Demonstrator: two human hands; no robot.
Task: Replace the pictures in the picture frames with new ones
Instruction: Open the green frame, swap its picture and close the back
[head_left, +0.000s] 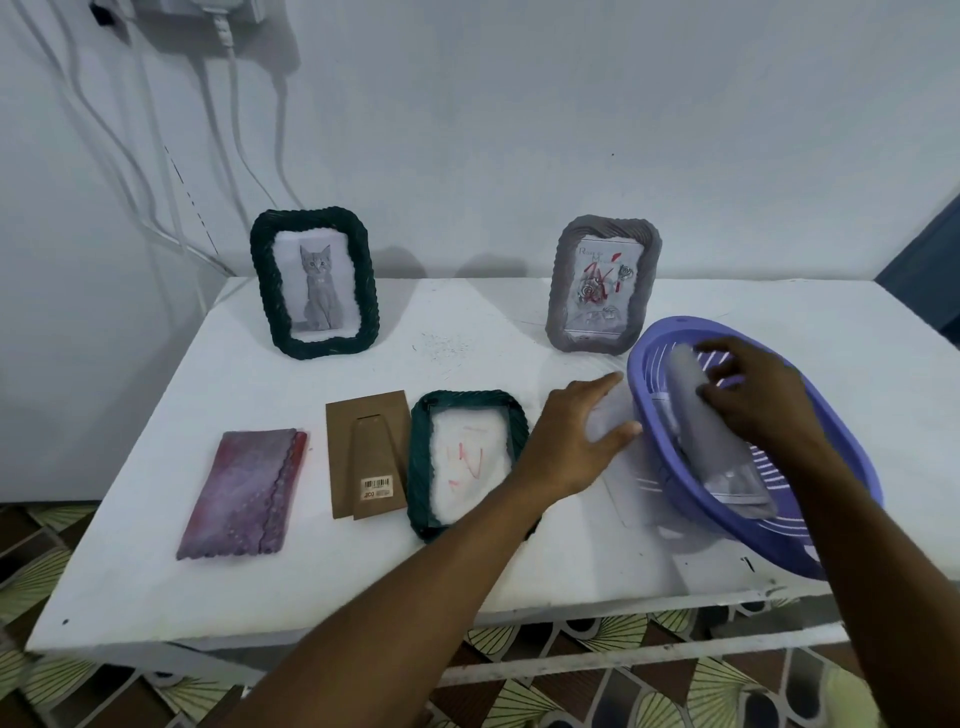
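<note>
A dark green frame (422, 467) lies face down and open on the white table (156, 571). In it is a white sheet (470, 462) with red marks showing through. Its brown backing board (366, 454) lies just to the left. My left hand (576, 436) rests with spread fingers on a clear pane (623, 483), which lies flat between that frame and the purple basket (649, 415). My right hand (753, 389) is inside the basket, fingers closed on a grey picture sheet (711, 436). At the back stand a green frame with a cat picture (314, 283) and a grey frame with a rose picture (602, 283).
A purple-red patterned pouch (244, 493) lies at the front left of the table. White cables (228, 130) hang down the wall at the back left. The basket overhangs the table's front right edge. A patterned floor shows below.
</note>
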